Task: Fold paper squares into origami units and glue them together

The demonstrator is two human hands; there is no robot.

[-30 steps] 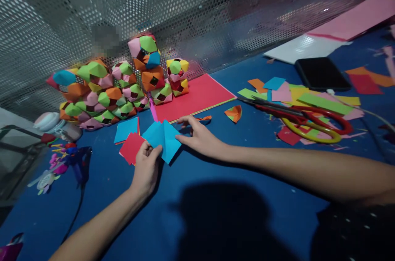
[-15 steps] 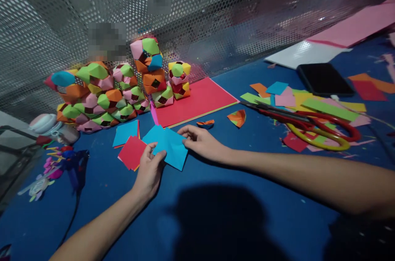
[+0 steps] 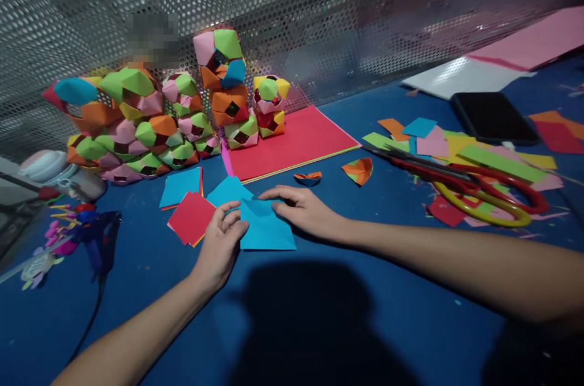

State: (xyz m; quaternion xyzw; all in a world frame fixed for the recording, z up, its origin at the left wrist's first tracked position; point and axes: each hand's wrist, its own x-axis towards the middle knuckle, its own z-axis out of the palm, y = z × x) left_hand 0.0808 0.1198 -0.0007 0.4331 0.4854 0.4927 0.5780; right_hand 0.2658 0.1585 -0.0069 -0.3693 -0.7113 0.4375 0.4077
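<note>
A blue square of paper [image 3: 267,231], lightly creased near its top, lies in front of me with one edge facing me. My left hand [image 3: 221,240] pinches its left edge between thumb and curled fingers. At the upper right edge my right hand [image 3: 308,211] has its thumb on the paper and its fingers closed round the far side. Just behind sits another blue sheet [image 3: 230,190], partly covered by the square. Red paper squares [image 3: 190,219] and a small blue stack [image 3: 180,188] are left of my left hand.
Folded paper modules [image 3: 155,130] stand stacked along a perforated metal screen [image 3: 292,3]. A red sheet pile [image 3: 292,143] lies behind my hands, with folded orange pieces [image 3: 358,171] nearby. Scissors [image 3: 474,182], paper scraps and a phone [image 3: 493,117] are to the right; a glue gun [image 3: 93,246] is left.
The blue square has turned so its near edge lies level across my view, and it sits slightly farther right. Both hands stay on it. The camera view has shifted a little.
</note>
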